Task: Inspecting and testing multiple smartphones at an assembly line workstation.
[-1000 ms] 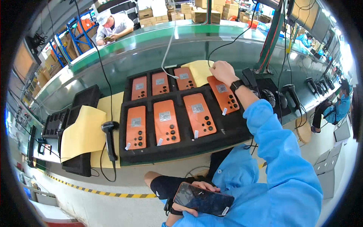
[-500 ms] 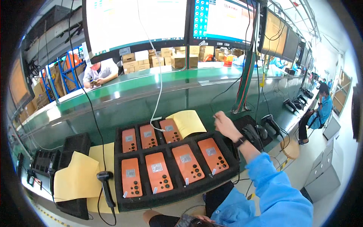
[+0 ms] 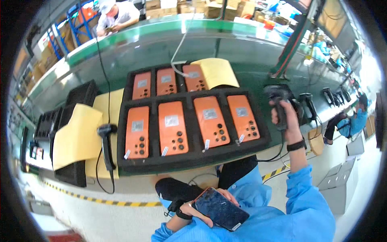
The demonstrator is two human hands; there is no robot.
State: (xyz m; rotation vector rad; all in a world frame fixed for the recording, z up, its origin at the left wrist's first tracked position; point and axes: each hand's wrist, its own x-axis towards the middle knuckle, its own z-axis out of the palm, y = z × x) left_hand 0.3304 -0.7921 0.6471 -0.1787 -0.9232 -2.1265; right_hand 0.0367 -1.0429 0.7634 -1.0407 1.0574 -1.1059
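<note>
Head view: at right of centre, my right hand is clamped around a black handheld barcode scanner; at lower centre my left hand grips a dark-screened smartphone. Mid-frame, a black foam tray on the table holds orange smartphones. Yellow paper covers its upper-right part; a white cable dangles in front. Another scanner stands left of the tray.

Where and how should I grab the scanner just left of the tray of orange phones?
Grip the scanner by its slim handle, probably best from the near side: the handle points toward you, with the wider head at the far end.
</note>
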